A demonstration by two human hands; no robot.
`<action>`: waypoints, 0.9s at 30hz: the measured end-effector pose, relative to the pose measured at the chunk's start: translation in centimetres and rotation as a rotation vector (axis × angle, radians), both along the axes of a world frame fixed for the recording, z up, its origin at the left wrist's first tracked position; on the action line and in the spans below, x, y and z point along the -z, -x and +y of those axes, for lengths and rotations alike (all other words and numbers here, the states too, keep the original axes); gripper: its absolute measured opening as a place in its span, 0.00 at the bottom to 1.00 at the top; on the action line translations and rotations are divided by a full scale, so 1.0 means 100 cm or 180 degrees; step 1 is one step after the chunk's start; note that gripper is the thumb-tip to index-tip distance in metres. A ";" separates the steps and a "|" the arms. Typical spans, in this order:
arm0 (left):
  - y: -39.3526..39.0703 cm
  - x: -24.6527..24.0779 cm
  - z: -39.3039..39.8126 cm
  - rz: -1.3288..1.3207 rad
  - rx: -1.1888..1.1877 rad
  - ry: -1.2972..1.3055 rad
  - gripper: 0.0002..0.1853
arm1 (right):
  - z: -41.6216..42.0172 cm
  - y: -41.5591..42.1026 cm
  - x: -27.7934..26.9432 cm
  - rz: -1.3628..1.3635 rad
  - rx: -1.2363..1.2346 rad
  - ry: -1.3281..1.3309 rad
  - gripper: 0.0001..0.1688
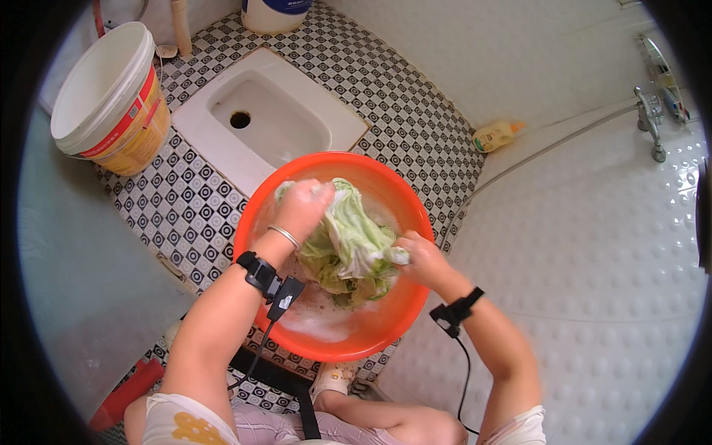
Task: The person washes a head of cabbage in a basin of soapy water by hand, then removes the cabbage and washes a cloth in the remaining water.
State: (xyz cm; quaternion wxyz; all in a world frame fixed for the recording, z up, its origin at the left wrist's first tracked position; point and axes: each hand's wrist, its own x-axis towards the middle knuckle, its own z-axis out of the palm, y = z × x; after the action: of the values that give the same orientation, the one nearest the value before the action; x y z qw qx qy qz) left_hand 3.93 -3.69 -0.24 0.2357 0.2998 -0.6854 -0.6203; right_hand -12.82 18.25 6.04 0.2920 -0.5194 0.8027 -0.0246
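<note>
A pale green, wet cloth garment (pixel 356 236) is stretched between my two hands over an orange plastic basin (pixel 334 158). My left hand (pixel 305 208) grips its upper left part, the fist closed and slightly blurred. At the basin's right side, my right hand (pixel 424 258) clutches a bunched, sudsy end of the same cloth. The lower folds hang into the basin. Soapy water with white foam (pixel 320 322) covers the basin's bottom near me. A silver bangle (pixel 285 236) circles my left wrist, and black straps with cabled devices sit on both forearms.
A white squat toilet (pixel 267 117) is set in the patterned tile floor beyond the basin. On the left stands a large plastic bucket (pixel 119 105). A yellow bottle (pixel 495 137) lies by the right wall, near a shower hose (pixel 548 146) hanging from a metal tap (pixel 651 114).
</note>
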 end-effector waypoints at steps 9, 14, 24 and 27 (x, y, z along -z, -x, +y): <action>-0.049 0.017 0.044 -0.2886 0.1505 0.1687 0.45 | -0.010 -0.078 0.125 0.0087 -0.0642 0.0455 0.49; -0.055 0.045 0.069 -0.3685 0.2596 0.1170 0.51 | -0.010 -0.101 0.126 0.0110 -0.0872 -0.0287 0.50; -0.031 0.085 0.073 -0.3868 0.2237 0.0933 0.31 | -0.031 -0.080 0.177 0.0474 -0.0799 -0.0617 0.31; -0.017 0.090 0.072 -0.3817 0.1951 0.0863 0.27 | -0.033 -0.064 0.203 0.0384 -0.0467 -0.0735 0.37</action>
State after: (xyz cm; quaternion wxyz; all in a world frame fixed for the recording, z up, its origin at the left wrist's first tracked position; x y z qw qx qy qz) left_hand 5.61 3.50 -9.23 -0.3351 0.3518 -0.8229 -0.2945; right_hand -6.44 14.90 -14.21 0.3020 -0.5402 0.7761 0.1206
